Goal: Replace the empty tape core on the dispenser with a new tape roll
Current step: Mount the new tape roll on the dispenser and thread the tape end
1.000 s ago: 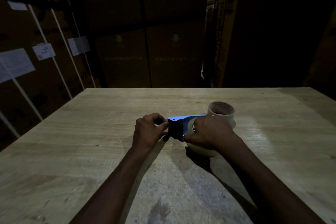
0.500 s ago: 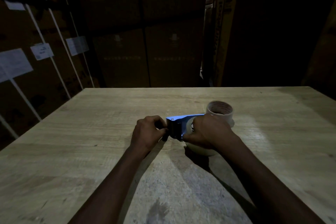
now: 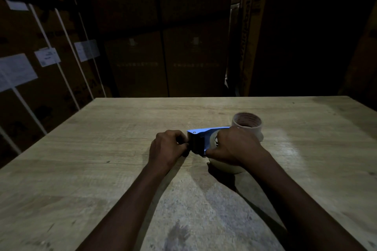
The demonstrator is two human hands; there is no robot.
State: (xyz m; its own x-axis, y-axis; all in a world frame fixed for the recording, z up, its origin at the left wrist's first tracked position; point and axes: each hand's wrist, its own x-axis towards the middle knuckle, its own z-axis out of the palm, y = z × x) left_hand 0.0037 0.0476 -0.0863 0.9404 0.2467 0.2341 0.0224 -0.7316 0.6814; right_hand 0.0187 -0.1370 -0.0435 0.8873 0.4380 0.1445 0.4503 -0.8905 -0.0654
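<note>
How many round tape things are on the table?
2. An empty tape core stands on the table just behind the right hand. A new tape roll sits on the blue dispenser, mostly hidden under that hand.

Wooden table (image 3: 102, 169) with tape items right of centre

The pale, grainy top carries 1 empty tape core (image 3: 247, 127) standing on end at the far right of the group, 1 new tape roll (image 3: 226, 166) just nearer, and a blue tape dispenser (image 3: 199, 139) beside them; whether the dispenser touches the wood cannot be told. A worn grey patch (image 3: 193, 210) marks the near edge.
</note>
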